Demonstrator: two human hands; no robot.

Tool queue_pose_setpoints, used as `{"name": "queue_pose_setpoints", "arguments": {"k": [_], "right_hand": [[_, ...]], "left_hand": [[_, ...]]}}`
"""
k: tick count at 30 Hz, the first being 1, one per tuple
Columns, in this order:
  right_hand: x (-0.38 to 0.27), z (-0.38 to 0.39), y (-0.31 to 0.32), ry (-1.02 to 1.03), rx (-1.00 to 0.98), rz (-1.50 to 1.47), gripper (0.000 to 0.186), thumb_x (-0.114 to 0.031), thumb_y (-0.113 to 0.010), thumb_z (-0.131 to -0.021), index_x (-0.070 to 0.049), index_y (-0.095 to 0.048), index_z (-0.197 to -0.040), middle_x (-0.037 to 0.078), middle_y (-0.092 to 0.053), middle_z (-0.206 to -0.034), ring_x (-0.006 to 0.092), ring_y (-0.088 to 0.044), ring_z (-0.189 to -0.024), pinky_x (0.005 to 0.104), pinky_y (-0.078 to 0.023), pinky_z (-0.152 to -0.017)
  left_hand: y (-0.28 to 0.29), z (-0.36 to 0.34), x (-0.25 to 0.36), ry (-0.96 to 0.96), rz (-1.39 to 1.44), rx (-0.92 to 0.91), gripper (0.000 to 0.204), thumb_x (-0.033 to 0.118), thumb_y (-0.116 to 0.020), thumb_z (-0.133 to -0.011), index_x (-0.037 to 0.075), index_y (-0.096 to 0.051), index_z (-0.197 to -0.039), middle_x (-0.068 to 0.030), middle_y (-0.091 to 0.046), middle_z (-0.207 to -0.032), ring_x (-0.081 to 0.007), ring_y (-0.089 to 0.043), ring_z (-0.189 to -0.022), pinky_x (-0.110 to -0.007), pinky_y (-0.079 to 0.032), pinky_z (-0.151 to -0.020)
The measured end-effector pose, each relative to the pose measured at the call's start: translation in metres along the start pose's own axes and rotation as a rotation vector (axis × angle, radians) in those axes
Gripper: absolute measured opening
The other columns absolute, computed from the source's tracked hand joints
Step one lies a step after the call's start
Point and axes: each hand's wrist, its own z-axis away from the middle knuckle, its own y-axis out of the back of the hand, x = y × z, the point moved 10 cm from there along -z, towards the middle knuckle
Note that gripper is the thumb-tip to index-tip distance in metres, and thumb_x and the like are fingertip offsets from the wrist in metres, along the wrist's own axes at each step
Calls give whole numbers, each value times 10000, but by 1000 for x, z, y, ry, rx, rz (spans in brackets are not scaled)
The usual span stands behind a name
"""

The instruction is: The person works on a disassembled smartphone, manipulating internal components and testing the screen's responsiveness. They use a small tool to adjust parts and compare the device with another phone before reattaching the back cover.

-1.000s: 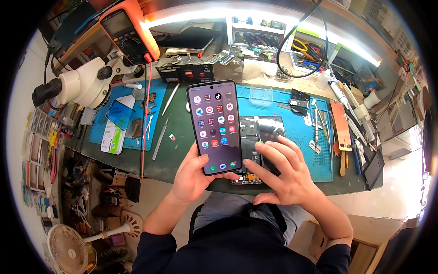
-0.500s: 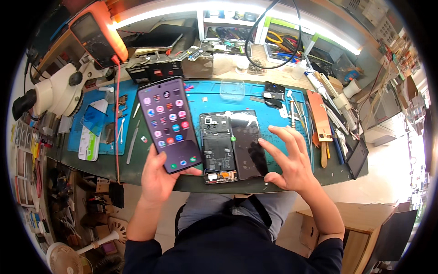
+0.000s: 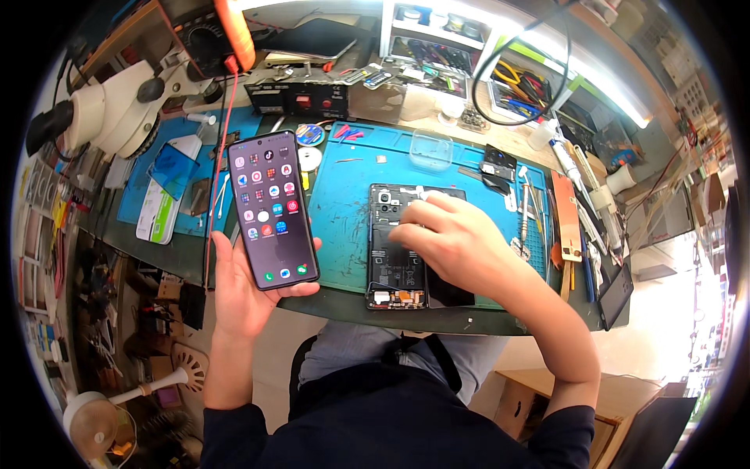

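Observation:
My left hand [image 3: 234, 285] holds a smartphone [image 3: 273, 207] upright, its lit screen showing rows of app icons, over the left part of the bench. In front of me on a blue work mat [image 3: 336, 234] lies an opened phone body [image 3: 397, 270], its inner boards and lower connectors exposed. Right beside it rests a black screen panel [image 3: 451, 294], mostly covered by my hand. My right hand [image 3: 465, 242] is above both, fingers curled together over the opened phone's right edge; whatever is between the fingertips, if anything, is hidden.
A clear plastic box [image 3: 431, 150] and a small black part [image 3: 498, 164] lie at the mat's far side. Screwdrivers and an orange strap [image 3: 566, 215] line the right. A microscope [image 3: 109, 109], an orange multimeter [image 3: 234, 35] and its red lead stand left. A black cable loop hangs overhead.
My right hand has moved left from the screen panel's right edge, over the opened phone, and its spread fingers have curled in. The lit phone has shifted left and is held more upright.

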Motion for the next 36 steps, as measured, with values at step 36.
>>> {"name": "queue_pose_setpoints", "arguments": {"k": [36], "right_hand": [[-4,-47,-36,215,-265,-173,410,-31,-716,-832,-101,-726,-1236,35,-691,-1052,255,-642,-1072,385,-598,-855]], "left_hand": [[11,1,-5,16,192,-90,1015,740,-459,-1022,100,-68,-1706,-268,-237,-1701,-491,-388,-1498,-710,-636,-868]]}}
